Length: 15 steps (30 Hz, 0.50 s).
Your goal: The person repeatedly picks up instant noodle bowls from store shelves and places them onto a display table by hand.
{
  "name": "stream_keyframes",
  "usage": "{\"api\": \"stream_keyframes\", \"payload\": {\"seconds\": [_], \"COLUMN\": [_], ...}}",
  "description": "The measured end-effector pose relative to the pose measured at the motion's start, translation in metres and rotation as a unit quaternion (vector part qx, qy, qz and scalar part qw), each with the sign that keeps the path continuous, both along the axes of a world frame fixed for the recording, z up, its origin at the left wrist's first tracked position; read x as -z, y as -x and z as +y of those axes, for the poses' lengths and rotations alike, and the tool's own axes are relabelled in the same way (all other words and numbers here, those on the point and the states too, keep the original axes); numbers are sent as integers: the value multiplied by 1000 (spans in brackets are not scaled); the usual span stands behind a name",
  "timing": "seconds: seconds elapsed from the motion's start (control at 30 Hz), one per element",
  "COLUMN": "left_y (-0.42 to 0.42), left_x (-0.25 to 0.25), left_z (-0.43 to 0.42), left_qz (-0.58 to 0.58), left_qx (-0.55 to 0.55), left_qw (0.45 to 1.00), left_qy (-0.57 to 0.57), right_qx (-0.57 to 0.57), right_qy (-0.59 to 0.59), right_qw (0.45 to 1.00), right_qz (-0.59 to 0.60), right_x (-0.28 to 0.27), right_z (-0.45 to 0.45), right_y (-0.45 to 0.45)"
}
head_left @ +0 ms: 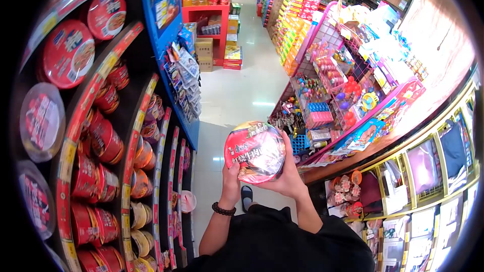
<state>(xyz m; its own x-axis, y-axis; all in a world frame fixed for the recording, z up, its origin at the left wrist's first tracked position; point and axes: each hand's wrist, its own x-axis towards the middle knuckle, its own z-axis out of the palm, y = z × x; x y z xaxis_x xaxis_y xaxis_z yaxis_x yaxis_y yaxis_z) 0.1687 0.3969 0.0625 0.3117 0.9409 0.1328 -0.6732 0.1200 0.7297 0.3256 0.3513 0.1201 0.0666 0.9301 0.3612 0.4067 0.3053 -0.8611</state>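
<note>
In front of my chest I hold an instant noodle tub (256, 150) between both hands, its red printed lid facing up and catching the light. My left hand (231, 182) grips the tub's lower left side, with the thumb near the lid's edge. Wrapped round the tub's right side is my right hand (289, 174), its fingers partly hidden behind the tub. A dark beaded bracelet (223, 209) circles my left wrist.
Shelves with red noodle tubs (105, 138) rise close on my left. A blue rack (176, 60) of hanging packets stands beyond them. On the right is a pink wire rack (322, 75) of sweets and toys. A tiled aisle (227, 90) runs ahead.
</note>
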Motion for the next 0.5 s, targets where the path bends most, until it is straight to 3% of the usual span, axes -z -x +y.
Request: {"api": "stream_keyframes", "payload": {"seconds": [0.1,0.13,0.17,0.2,0.3,0.37,0.5], "left_y": [-22,-31,-40,-52,-76,-89,-123], "left_x": [7,4,1,4,8,4,6], "left_z": [14,19,26,34,57,69,92], "left_qz": [61,89,116,82,141,197,260], "left_qx": [32,39,46,65,83,105,93], "left_qw": [996,992,987,989,966,958,941], "left_qy": [-48,-75,-103,-106,-200,-178,-196], "right_qx": [30,8,22,30,52,45,28], "right_qy": [-11,-27,-61,-54,-62,-58,-46], "right_qw": [997,985,988,985,976,959,957], "right_qz": [75,170,138,161,200,273,286], "right_x": [17,10,13,12,22,29,45], "right_z": [-1,3,8,12,25,33,55], "right_y": [-30,-34,-48,-58,-85,-103,-143]}}
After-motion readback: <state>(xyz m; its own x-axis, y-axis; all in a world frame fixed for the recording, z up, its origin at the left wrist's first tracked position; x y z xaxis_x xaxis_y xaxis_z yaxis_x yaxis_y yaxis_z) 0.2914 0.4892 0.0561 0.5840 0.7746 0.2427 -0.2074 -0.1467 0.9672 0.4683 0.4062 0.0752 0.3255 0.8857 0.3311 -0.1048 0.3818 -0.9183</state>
